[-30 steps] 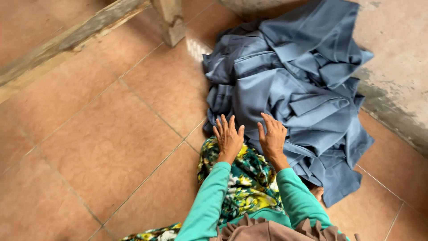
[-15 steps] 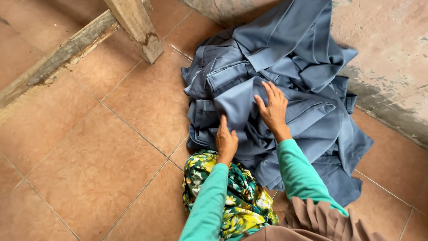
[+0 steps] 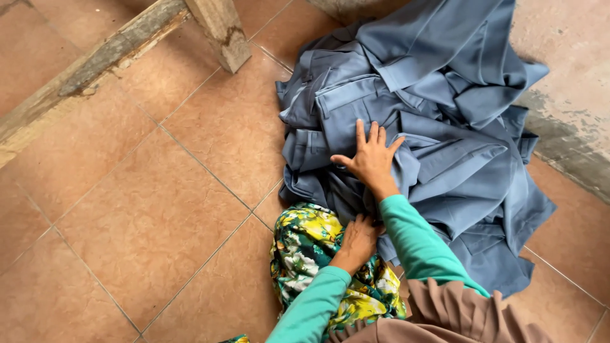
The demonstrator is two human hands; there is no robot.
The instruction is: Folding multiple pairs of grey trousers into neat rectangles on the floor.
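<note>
Pile of grey-blue garments (image 3: 432, 121) heaped on tiled floor (image 3: 140, 209), right of centre, against stained wall base (image 3: 572, 133). Right hand (image 3: 372, 159) flat on pile, fingers spread, grip open, palm pressing cloth. Left hand (image 3: 357, 241) nearer, at pile's near edge, fingers tucked under fabric; grip state unclear. Floral cloth (image 3: 305, 254) over knee, just beside pile. Wooden leg (image 3: 219, 28) and beam (image 3: 82, 70) far left.

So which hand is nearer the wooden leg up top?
Right. The right hand lies flat on the blue-grey clothes, below and right of the wooden leg; the left hand sits lower, by the floral cloth.
</note>
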